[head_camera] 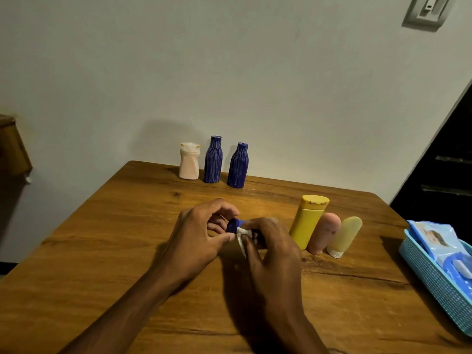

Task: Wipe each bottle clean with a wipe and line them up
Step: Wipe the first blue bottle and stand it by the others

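Note:
Over the middle of the wooden table, my left hand pinches the cap end of a small dark blue bottle. My right hand wraps a white wipe around the bottle's body, which is mostly hidden. Three bottles stand in a row at the far edge by the wall: a white one and two blue ribbed ones. To the right of my hands stand a yellow bottle, a pink tube and a pale yellow tube.
A light blue basket holding a pack of wipes sits at the table's right edge. The wall lies just behind the far row. A dark doorway is at the right, and a wooden piece of furniture at the left.

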